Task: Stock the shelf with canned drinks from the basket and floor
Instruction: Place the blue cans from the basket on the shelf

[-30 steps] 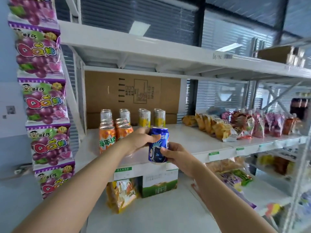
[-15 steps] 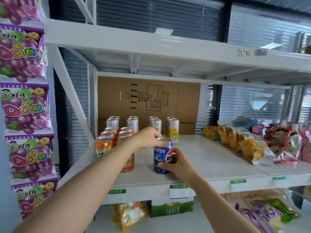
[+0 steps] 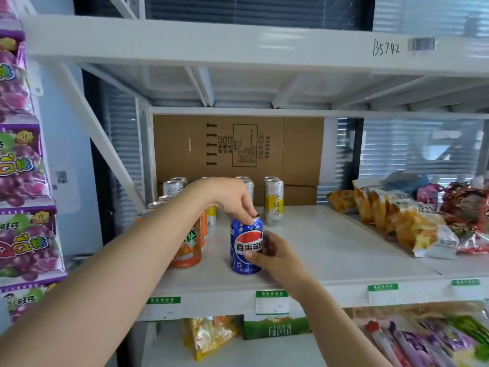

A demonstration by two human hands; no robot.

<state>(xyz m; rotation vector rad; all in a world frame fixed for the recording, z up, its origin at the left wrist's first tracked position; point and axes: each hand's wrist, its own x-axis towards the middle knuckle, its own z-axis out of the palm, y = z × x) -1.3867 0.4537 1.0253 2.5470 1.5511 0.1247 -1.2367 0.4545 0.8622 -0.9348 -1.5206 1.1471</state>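
far left of the grip: a hanging strip of grape candy packs, not in play.

just left of the grip: orange cans in a file running back. the front one sits just beside the blue can; can't tell if they touch.

grip: both hands are clamped on the blue can. the left hand reaches over the orange file and pinches the top rim with its fingertips. the right hand wraps the lower right side, thumb across the front. the can is upright, label facing out, and its base looks seated on the shelf near the front lip.

behind and right of the grip: tall silver-yellow cans in front of a cardboard box. well right: snack bags.

my read: placement is basically done and release is next. basket and floor are out of view, so the remaining stock is unknown.

risks:
- the left forearm lies right over the orange file — a low pull-back could clip the front orange can and domino the row.
- the rim pinch sits high, so a sideways tug on release could tip the blue can.
- the can is close to the front lip — if the right hand drags it on the way out, it could go off the shelf.
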